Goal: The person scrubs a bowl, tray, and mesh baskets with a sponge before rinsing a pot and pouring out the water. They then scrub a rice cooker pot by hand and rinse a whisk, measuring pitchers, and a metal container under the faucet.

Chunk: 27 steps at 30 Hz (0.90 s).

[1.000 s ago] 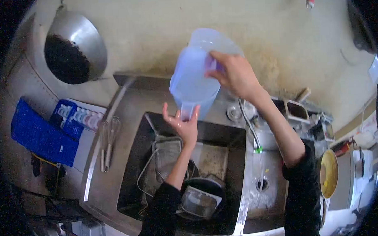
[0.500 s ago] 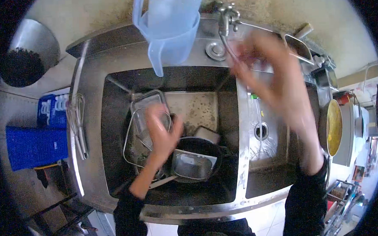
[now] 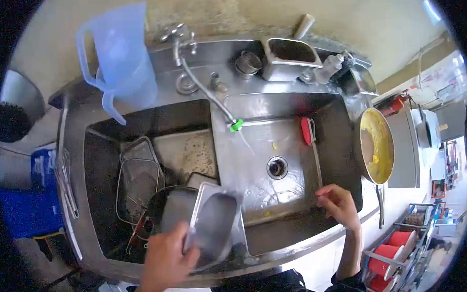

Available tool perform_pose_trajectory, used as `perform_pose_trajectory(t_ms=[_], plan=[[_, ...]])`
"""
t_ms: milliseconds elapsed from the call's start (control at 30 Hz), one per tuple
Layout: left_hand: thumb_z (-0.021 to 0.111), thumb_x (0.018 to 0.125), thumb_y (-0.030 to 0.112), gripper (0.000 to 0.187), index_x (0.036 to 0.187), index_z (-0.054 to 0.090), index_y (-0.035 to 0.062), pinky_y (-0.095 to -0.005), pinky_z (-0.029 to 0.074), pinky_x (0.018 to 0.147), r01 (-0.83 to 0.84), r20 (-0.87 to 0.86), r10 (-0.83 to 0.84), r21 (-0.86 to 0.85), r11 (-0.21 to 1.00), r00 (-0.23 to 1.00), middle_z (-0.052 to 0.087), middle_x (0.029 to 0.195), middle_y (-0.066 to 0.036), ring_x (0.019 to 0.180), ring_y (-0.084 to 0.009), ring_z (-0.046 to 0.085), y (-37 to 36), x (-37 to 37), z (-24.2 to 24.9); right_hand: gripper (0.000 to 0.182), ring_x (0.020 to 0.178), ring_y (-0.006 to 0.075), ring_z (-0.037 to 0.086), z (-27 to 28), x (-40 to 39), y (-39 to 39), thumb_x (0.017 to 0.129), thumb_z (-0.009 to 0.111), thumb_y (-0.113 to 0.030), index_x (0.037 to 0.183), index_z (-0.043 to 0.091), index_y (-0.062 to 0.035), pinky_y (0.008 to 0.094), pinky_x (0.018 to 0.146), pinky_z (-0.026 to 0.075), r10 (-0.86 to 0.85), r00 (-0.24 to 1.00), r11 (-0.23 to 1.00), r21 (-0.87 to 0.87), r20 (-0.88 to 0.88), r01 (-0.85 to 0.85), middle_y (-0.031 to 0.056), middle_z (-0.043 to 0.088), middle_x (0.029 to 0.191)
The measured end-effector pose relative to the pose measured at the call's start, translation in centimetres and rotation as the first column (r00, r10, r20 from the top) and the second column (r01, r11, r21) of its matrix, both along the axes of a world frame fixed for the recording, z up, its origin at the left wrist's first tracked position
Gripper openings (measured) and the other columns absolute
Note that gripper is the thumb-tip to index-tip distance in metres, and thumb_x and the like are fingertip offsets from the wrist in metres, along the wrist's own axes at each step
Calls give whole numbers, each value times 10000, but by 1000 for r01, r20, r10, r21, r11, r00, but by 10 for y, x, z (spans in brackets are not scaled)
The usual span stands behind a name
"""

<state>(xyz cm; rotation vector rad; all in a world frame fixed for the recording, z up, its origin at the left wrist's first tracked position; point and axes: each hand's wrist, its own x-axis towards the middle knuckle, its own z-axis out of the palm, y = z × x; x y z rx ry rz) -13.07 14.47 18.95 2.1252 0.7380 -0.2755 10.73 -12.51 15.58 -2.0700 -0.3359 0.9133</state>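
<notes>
My left hand (image 3: 168,254) grips the edge of a rectangular steel food pan (image 3: 213,224), blurred by motion, over the divider between the two sink basins. Below and behind the pan, a dark round cooking pan (image 3: 161,205) and a wire-rimmed basket (image 3: 137,185) lie in the left basin. My right hand (image 3: 341,206) hovers over the front right of the right basin, fingers loosely curled and nothing visible in them. From the faucet (image 3: 177,45), a flexible spout with a green tip (image 3: 236,126) reaches over the right basin, a thin stream falling from it.
Blue measuring jugs (image 3: 122,62) stand at the back left. A red sponge (image 3: 307,131) rests on the right basin's wall near the drain (image 3: 277,167). On the right sits a yellow-stained frying pan (image 3: 376,146); a steel container (image 3: 291,59) stands behind the basin.
My view has swung right. My left hand now has hold of the food pan, lifted from the left basin. My right hand has come down from the faucet spout, which now hangs over the right basin.
</notes>
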Motion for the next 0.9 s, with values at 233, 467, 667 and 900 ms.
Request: perform_pose_trajectory(t_ms=[233,467,667,900], plan=[[542,698,102,277,935,418,27,-471,427,578,-136,231,151,-82,987,961,530,637,-239,647,-412,541,-120,144,-99,161,665,81,553,-34,64,1,831,489,-54,971,557,-12,209,563,470,119,986,924,377,-113,-68,44,572,759],[578,652,23,274,916,506,29,-295,426,670,-548,130,827,-690,472,547,561,822,-57,765,-168,539,-133,186,-344,241,730,213,590,-290,65,127,856,443,-162,989,586,-20,318,698,480,3,885,934,318,-466,164,96,600,852],[591,659,1,354,1001,512,47,-271,420,712,-615,19,905,-728,304,425,548,912,-43,830,-142,519,-132,163,-343,208,953,266,493,-311,30,150,803,502,-288,911,621,-155,439,832,337,424,680,730,219,598,-647,44,588,948],[522,662,-29,288,944,507,28,-286,433,685,-686,57,939,-668,288,339,569,867,-59,767,-167,544,-138,182,-336,330,1130,291,390,-314,103,76,799,483,-383,1016,567,-150,447,946,278,558,335,795,-373,759,-479,101,501,1135]])
